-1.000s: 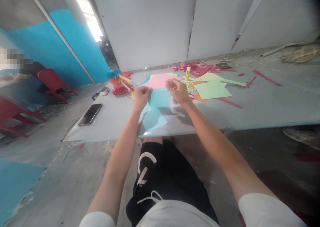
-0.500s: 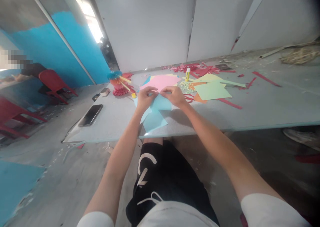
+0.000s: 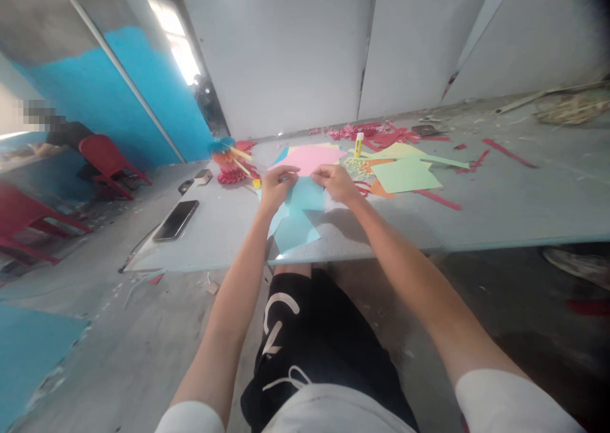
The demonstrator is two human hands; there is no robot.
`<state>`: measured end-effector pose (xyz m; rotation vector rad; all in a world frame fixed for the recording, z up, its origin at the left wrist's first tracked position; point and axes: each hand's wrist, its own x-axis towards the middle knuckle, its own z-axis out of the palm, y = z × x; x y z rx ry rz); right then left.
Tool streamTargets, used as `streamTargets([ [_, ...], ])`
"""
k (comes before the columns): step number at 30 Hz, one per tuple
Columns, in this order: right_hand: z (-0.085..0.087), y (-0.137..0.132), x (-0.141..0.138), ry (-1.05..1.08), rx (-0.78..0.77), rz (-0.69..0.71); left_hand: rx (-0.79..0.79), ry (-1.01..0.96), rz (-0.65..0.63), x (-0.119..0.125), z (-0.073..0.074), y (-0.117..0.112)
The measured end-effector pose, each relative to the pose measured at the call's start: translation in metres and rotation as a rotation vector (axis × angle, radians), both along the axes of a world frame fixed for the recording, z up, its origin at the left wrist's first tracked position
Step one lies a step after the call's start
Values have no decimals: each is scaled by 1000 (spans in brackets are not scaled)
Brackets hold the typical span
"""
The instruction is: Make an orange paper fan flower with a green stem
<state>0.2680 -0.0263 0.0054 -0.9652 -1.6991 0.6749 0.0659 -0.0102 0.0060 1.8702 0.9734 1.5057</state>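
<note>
A light blue sheet of paper (image 3: 305, 196) is raised a little over the grey table (image 3: 500, 198), its far edge pinched by both hands. My left hand (image 3: 276, 188) has closed fingers on that edge at the left. My right hand (image 3: 336, 182) pinches the same edge a short way to the right. A second light blue sheet (image 3: 293, 229) lies flat under them near the table's front edge. A pink sheet (image 3: 309, 156) lies just beyond the hands.
Green (image 3: 405, 173), yellow and orange sheets and red strips (image 3: 438, 198) lie to the right, with a glue stick (image 3: 358, 144) behind. Red paper flowers (image 3: 231, 166) and a black phone (image 3: 175, 220) sit at the left. Red chairs (image 3: 109, 159) stand at the far left.
My hands came closer together along the blue sheet's far edge, from wide apart to near its middle. The view shifted slightly.
</note>
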Motion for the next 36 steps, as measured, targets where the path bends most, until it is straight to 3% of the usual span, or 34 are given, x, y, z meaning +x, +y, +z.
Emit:
streamTargets([
  [6, -4, 8, -10, -28, 101, 51, 69, 80, 31, 4, -1, -3],
  [16, 18, 1, 13, -237, 34, 55, -46, -12, -94, 3, 4, -1],
  [25, -7, 6, 24, -158, 147, -16, -154, 26, -165, 1, 6, 2],
  [32, -7, -4, 22, -186, 177, -63, -123, 67, -138, -2, 1, 4],
  [36, -7, -7, 20, -110, 175, -130, -27, 33, -8, 3, 0, 1],
])
